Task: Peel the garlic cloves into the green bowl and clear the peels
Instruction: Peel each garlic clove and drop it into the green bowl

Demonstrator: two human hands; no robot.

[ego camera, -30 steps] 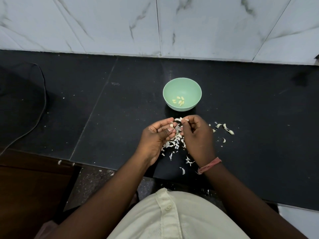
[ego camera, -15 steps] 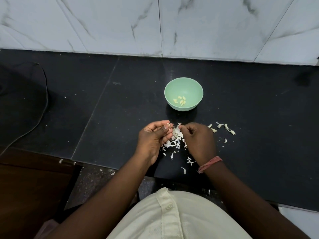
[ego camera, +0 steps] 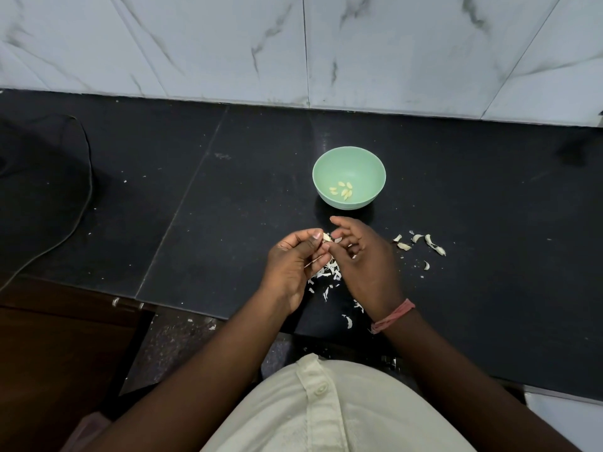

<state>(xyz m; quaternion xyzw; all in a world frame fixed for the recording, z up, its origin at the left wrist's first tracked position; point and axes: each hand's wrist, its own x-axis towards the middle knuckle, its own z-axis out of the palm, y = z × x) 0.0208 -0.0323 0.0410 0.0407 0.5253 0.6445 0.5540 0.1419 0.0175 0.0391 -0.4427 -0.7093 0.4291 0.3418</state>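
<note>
The left hand (ego camera: pixel 293 265) is curled, and its thumb and fingers pinch a garlic clove (ego camera: pixel 326 237) at the fingertips. The right hand (ego camera: pixel 365 265) meets it from the other side; its thumb and one finger touch the clove while the other fingers are spread and raised. If the right hand really grips the clove, I cannot tell.

The clove's tip points away from the body, toward the green bowl (ego camera: pixel 349 158), which stands just beyond the hands with peeled cloves (ego camera: pixel 342 190) inside. Under the hands lies a heap of peels (ego camera: pixel 329 275), near the front edge of the black counter (ego camera: pixel 489 288). To the right of the right hand lie unpeeled cloves (ego camera: pixel 430 243), with bare counter around them.
</note>
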